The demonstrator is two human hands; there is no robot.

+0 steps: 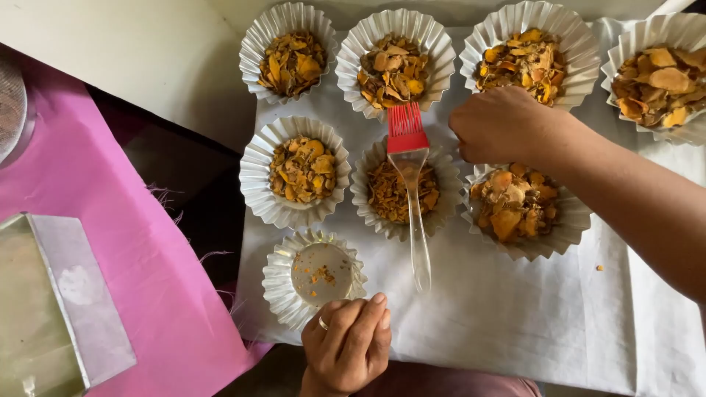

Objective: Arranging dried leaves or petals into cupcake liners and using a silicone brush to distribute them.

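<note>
My left hand (347,340), a ring on one finger, is curled at the near edge of the white paper (515,309), its fingertips touching the rim of a fluted foil cup (278,273) that holds only a few orange crumbs. My right hand (498,123) reaches in from the right with its fingers tucked down, between the top-row cup (581,44) and the cup of orange chips (570,220) below it. Nothing shows in its grip. A brush (409,147) with red bristles and a clear handle lies across the middle cup (362,192), untouched.
Several more fluted cups of dried orange-yellow chips stand in rows on the paper, such as one (254,176) at the left. A pink cloth (95,191) lies to the left with a clear plastic bag (51,309) on it. A round mesh object (11,103) sits at the far left edge.
</note>
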